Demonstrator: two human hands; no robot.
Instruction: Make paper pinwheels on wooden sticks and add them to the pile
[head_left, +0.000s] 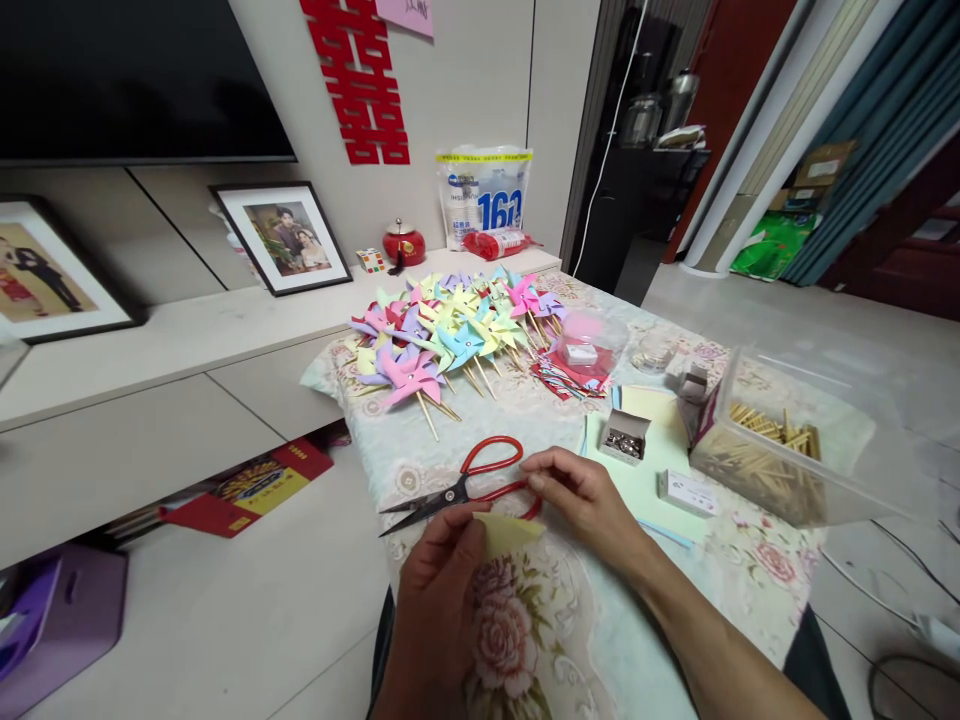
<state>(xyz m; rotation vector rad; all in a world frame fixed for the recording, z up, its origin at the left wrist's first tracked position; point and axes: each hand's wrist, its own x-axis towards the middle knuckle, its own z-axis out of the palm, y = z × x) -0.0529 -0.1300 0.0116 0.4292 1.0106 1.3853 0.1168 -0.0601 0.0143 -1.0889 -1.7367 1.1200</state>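
Observation:
My left hand pinches a small folded piece of pale yellow paper between thumb and fingers, above the front part of the table. Just beyond it is a pair of scissors with red loop handles, its dark blades spread and pointing left. My right hand has thumb and fingertips closed at the handle end of these scissors, on the lower loop. Farther back, a heap of pastel paper pinwheels on wooden sticks covers the table's far left part.
Right of my hands are green paper sheets, an open box of small metal pieces, a small white box and a clear bin of wooden sticks. Red packets lie behind. A white cabinet borders the left.

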